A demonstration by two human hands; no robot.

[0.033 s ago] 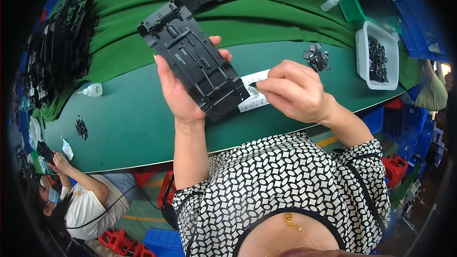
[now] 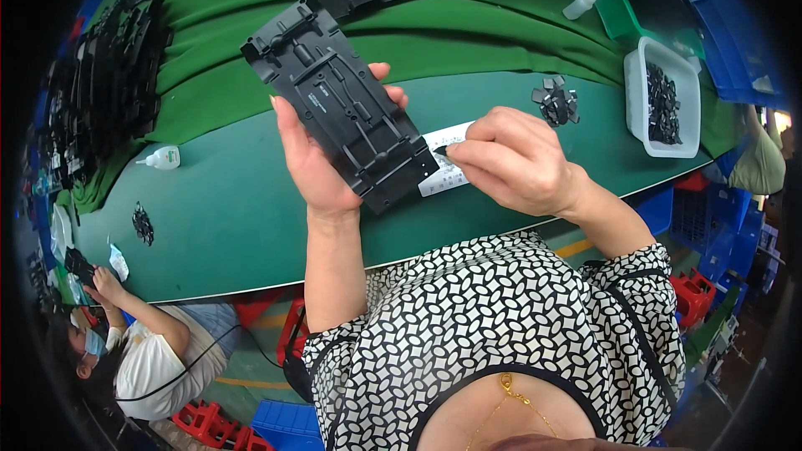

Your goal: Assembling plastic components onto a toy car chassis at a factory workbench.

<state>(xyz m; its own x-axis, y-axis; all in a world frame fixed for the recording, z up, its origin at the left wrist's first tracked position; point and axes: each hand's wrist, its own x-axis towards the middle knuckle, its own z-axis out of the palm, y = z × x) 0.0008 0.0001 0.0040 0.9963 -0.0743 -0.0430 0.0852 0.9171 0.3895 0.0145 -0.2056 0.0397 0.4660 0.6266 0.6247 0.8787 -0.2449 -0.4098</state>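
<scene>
My left hand (image 2: 313, 169) is wrapped round a black plastic toy-car chassis (image 2: 334, 100), holding it tilted above the table with its moulded underside towards me. The thumb lies along its left edge, and fingertips show past its right edge. A small dark piece (image 2: 441, 151) is pinched between the thumb and fingers of my right hand (image 2: 522, 154), close beside the chassis's lower right end. Most of that piece is hidden by the fingertips. Beneath them a white printed paper (image 2: 451, 179) lies on the table, partly covered by the chassis and my right hand.
Small black pieces (image 2: 555, 102) lie heaped at right, near a white tub (image 2: 639, 117) of similar pieces. Dropper bottles stand or lie at left (image 2: 163, 158) and far right (image 2: 579, 7). Black parts (image 2: 104, 75) are stacked on green cloth (image 2: 217, 42). A co-worker (image 2: 159, 342) sits at left.
My right hand has shifted very slightly to the left with the small dark piece, nearer the chassis's end. My left hand and the chassis have stayed in place.
</scene>
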